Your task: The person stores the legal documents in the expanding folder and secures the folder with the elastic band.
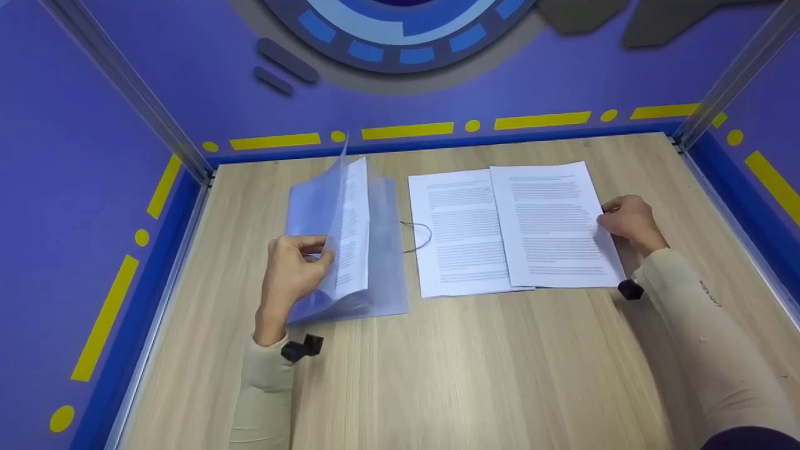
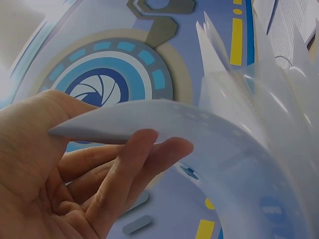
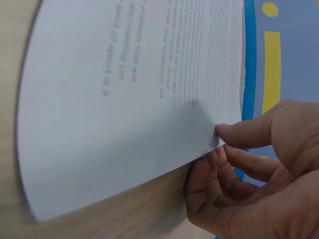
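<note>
On the left of the table lies a translucent plastic folder [image 1: 390,281], its leaves raised and fanned. My left hand [image 1: 292,269] holds some of these clear leaves [image 2: 239,144] between thumb and fingers, and they bow outward in the left wrist view. A printed page [image 1: 355,231] stands nearly upright among them. To the right, a printed sheet [image 1: 556,219] overlaps another printed sheet [image 1: 461,234]. At its right edge my right hand [image 1: 631,220] pinches the upper sheet, thumb on top and fingers underneath; that edge is slightly lifted in the right wrist view.
A thin elastic loop [image 1: 430,235] sticks out from the folder's right side over the left sheet's edge. Blue-purple panels with yellow marks [image 1: 406,130] enclose the wooden table [image 1: 462,369] at the back and sides. Metal posts [image 1: 728,81] stand at the back corners.
</note>
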`<action>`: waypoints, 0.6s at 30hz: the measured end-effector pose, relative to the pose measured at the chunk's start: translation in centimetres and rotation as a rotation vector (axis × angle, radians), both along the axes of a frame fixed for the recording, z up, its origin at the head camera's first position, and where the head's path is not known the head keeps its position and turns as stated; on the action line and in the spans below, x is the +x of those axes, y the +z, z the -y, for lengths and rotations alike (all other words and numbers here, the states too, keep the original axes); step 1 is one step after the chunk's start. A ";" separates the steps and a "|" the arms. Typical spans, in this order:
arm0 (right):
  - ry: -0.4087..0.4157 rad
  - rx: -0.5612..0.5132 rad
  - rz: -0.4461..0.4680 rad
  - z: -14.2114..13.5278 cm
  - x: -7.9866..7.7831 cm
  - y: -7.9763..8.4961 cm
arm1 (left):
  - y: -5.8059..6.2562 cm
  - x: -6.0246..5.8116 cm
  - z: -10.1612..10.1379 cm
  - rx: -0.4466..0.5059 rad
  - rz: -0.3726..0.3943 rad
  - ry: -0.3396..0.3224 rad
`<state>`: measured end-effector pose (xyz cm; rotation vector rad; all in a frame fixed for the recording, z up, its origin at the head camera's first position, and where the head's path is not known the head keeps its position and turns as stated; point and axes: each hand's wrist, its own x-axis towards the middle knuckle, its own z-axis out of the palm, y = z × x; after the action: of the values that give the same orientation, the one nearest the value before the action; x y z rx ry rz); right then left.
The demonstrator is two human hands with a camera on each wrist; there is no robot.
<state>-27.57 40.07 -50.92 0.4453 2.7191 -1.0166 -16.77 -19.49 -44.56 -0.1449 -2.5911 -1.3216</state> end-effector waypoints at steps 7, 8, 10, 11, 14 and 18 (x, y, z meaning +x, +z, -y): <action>-0.013 -0.014 0.009 -0.3 -0.3 0.1 | 0.0 0.0 0.1 -0.002 0.002 -0.002; -0.015 -0.014 0.015 -0.4 -0.4 0.1 | 0.0 0.0 0.1 -0.001 0.002 -0.001; -0.017 -0.014 0.026 -0.4 -0.5 0.1 | 0.0 0.0 0.1 0.000 0.004 0.002; -0.017 -0.014 0.031 -0.5 -0.5 0.1 | 0.0 0.0 0.1 0.000 0.005 0.002; -0.019 0.000 0.040 -0.6 -0.5 0.0 | 0.0 0.0 0.2 0.002 0.010 0.004; -0.016 0.009 0.050 -0.8 -0.6 0.1 | 0.0 0.0 0.3 -0.006 0.008 0.000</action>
<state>-28.18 40.92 -50.86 0.4886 2.6809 -0.9839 -16.76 -19.74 -44.57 -0.1416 -2.6017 -1.3172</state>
